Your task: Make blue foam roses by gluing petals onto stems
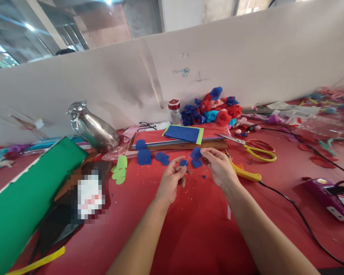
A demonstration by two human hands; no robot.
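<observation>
Over the red tabletop, my left hand (171, 182) pinches a thin pale stem (188, 159) between thumb and fingers. A small blue piece (183, 163) shows at those fingertips. My right hand (220, 168) is closed on a blue petal (196, 153), which looks like paper or felt, beside the stem's upper end. Whether petal and stem touch, I cannot tell. More blue petals (144, 157) lie in small piles just beyond my hands, and light green petals (120, 170) lie to the left. A yellow glue gun (248, 173) rests right of my right hand, partly hidden by it.
Yellow-and-red-handled scissors (259, 151) lie at the right, near a purple power unit (325, 194) with black cords. Behind stand a steel jug (96, 128), a red-lidded jar (174, 110) and bunched blue and red flowers (212, 109). A green board (37, 194) slants at left.
</observation>
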